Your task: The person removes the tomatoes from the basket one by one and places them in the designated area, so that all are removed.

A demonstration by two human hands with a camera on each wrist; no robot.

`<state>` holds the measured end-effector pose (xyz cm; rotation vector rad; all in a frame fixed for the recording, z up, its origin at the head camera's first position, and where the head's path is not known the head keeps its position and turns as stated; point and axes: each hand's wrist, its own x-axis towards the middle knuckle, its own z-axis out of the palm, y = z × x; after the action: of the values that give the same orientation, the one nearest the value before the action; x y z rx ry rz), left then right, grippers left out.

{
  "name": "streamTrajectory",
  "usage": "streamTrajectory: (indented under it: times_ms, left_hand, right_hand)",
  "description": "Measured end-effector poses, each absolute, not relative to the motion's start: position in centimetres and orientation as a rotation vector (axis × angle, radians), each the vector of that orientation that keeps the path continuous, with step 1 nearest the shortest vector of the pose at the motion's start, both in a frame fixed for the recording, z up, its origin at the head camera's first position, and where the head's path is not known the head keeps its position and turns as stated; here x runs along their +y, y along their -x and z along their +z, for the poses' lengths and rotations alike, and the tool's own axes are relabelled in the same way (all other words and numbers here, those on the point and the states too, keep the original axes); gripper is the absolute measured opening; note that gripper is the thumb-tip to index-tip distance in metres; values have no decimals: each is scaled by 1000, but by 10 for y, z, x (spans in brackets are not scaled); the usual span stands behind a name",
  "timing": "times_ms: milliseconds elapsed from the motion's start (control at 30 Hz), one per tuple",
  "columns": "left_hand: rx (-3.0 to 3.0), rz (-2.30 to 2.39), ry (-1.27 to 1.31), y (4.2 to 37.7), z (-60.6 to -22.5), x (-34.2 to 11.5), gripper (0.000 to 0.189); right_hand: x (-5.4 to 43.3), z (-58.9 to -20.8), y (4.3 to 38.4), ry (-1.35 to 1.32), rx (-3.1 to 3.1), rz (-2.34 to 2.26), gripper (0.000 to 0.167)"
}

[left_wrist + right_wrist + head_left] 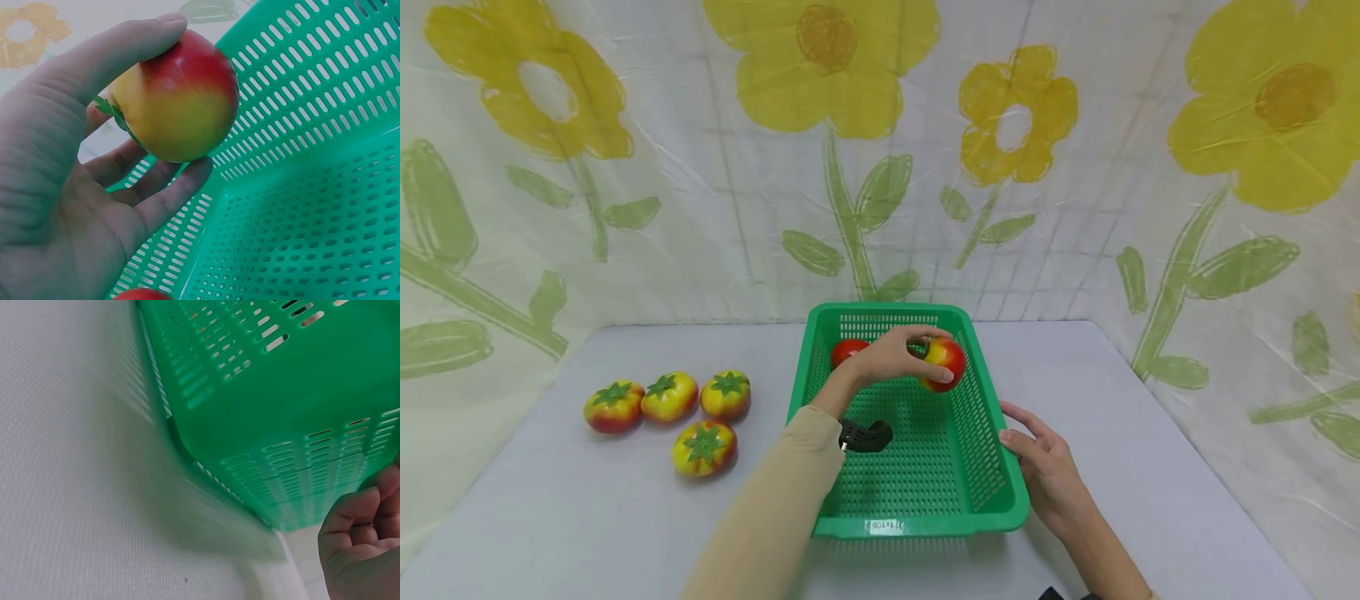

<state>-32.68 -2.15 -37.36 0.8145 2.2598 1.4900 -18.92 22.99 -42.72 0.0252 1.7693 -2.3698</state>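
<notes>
My left hand [891, 357] reaches over the green basket [917, 527] and holds a red-and-yellow tomato [946, 363], thumb on one side and fingers on the other. In the left wrist view this tomato [187, 103] shows its green leafy top turned towards the palm. Another red tomato [848, 351] lies in the far left part of the basket, partly hidden by the left hand. At the basket's right side, my right hand [1048, 467] grips the rim with thumb and fingers. The right wrist view shows the bent fingers of that hand [365, 540] against the basket's outer wall.
Several yellow-and-red tomatoes with green tops, one of them the nearest tomato [704, 448], lie on the white table [587, 517] left of the basket. A curtain [925, 250] with yellow flowers hangs behind the table and along its sides.
</notes>
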Motion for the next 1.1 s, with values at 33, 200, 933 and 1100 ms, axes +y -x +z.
streamTrajectory:
  times_ms: [33,200,933,1100]
  left_hand:
    - [2259,1493,-810,327,-373,-22,56]
    - [2274,1510,-814,325,-372,-22,56]
    - [2304,1637,-857,308,-316,-59,58]
    - [2369,1629,-867,292,-310,-84,60]
  right_hand:
    - [230,-427,189,-27,1772,-2369,54]
    - [230,-426,189,-31,1786,-2364,54]
    - [233,-426,186,-22,1786,-2377,55]
    - [233,-427,187,-29,1764,-2377,56]
